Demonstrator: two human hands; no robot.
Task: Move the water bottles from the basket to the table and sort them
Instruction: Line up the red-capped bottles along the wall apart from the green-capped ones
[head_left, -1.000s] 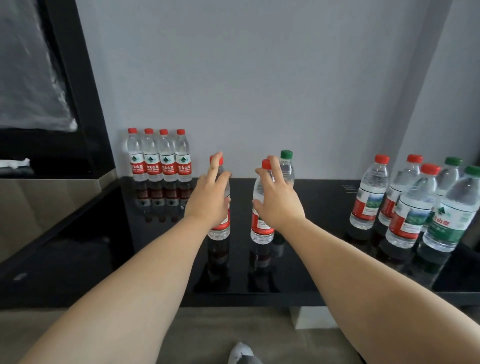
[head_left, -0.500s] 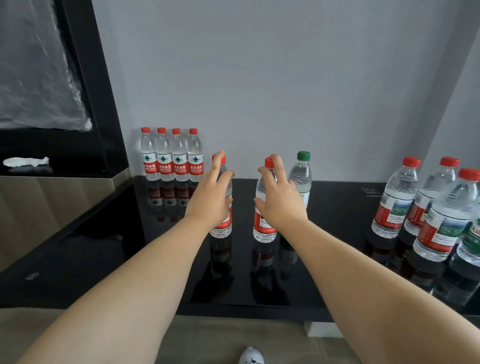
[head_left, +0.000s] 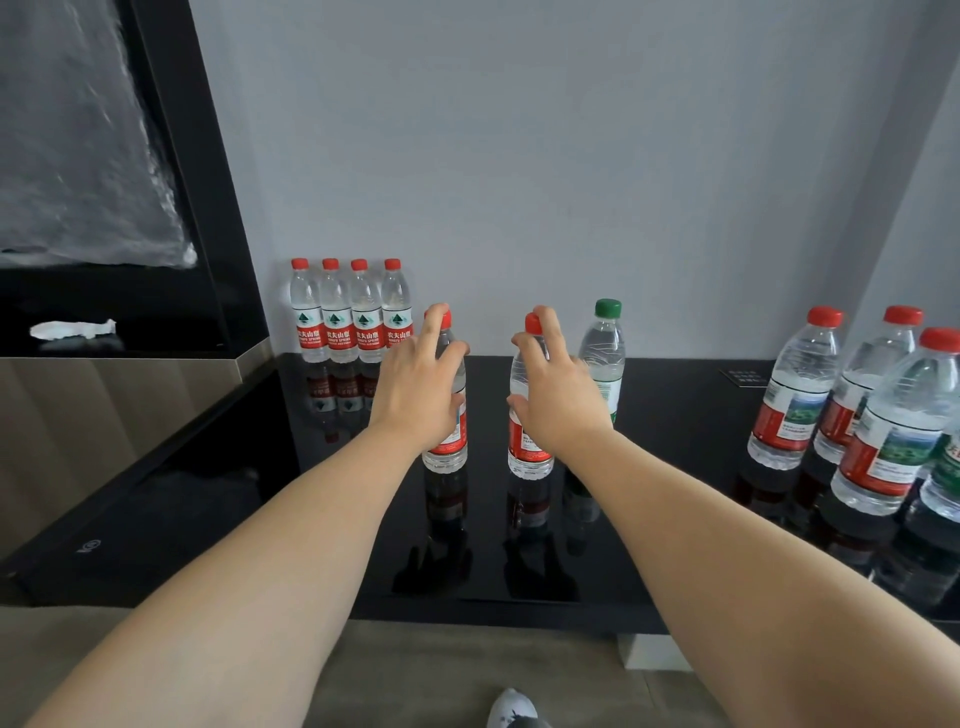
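Two red-capped bottles stand upright, caps up, mid-worktop (head_left: 675, 415). Left hand (head_left: 415, 389) has its grip clamped on the left bottle (head_left: 447, 447); right hand (head_left: 558, 400) on the right bottle (head_left: 527, 447).

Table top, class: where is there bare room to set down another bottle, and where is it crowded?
Free: between the green-capped bottle and the right cluster; the near edge of the table. Crowded: the back-left row, and the middle, where both hands hold bottles.

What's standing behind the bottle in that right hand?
A green-capped bottle stands just behind the right hand and its red-capped bottle. Its lower part is hidden by the hand.
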